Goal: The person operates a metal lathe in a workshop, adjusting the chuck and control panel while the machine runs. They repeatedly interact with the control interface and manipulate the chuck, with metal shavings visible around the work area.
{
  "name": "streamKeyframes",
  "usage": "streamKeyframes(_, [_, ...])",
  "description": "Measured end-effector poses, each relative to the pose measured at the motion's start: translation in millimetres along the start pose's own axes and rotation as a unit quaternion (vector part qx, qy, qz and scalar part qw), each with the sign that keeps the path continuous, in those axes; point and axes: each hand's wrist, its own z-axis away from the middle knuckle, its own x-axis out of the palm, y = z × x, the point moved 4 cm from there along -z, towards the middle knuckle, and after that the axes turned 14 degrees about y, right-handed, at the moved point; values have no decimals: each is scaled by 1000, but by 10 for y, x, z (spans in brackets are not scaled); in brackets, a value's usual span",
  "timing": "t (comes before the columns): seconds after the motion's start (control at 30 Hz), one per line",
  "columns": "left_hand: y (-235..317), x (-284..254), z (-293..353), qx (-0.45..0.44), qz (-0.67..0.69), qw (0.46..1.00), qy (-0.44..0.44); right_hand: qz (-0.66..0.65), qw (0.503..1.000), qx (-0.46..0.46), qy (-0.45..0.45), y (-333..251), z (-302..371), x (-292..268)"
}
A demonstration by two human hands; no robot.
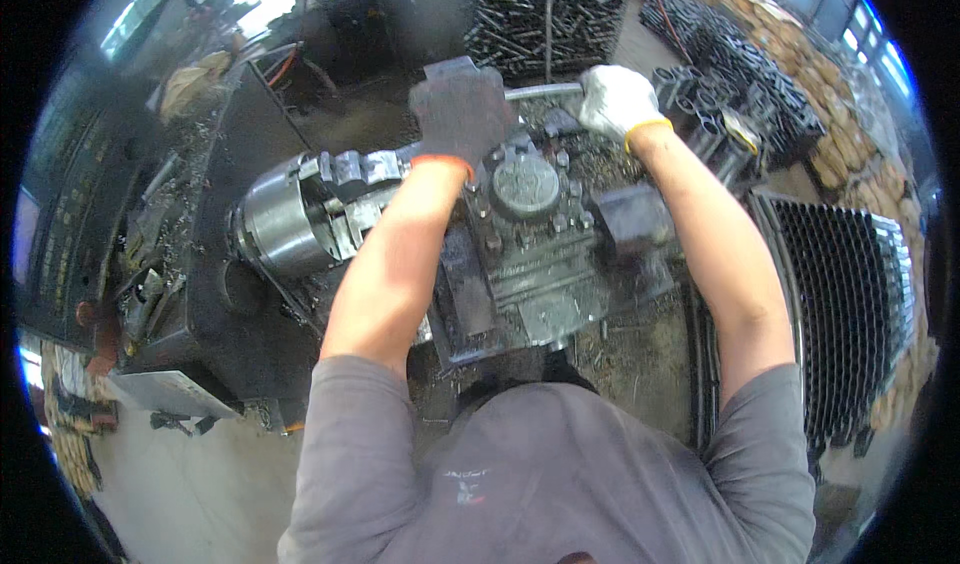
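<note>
My right hand, in a white glove with a yellow cuff, is closed around the right end of a metal bar. The bar runs leftward to my left hand, which wears a dark glove with an orange cuff. Its fingers are hidden on the far side, so I cannot tell how they are bent. A flat metal piece shows just beyond that glove. Both hands are over the far side of a lathe's tool post, which has a round top and several bolts. Left of it is the steel chuck.
Metal shavings lie around the tool post. At right stands a dark slatted rack. Stacked metal parts fill a bin at the back, with ring-ended parts farther right. The dark machine housing is at left.
</note>
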Motion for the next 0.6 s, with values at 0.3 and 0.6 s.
streamKeyframes(0.3, [2,-91,-39,25,4,997,-70,51,993,104,-40,-160,-21,-96])
streamKeyframes(0.6, [-45,143,-38,79,-44,995,35,47,996,56,47,-46,-78,103])
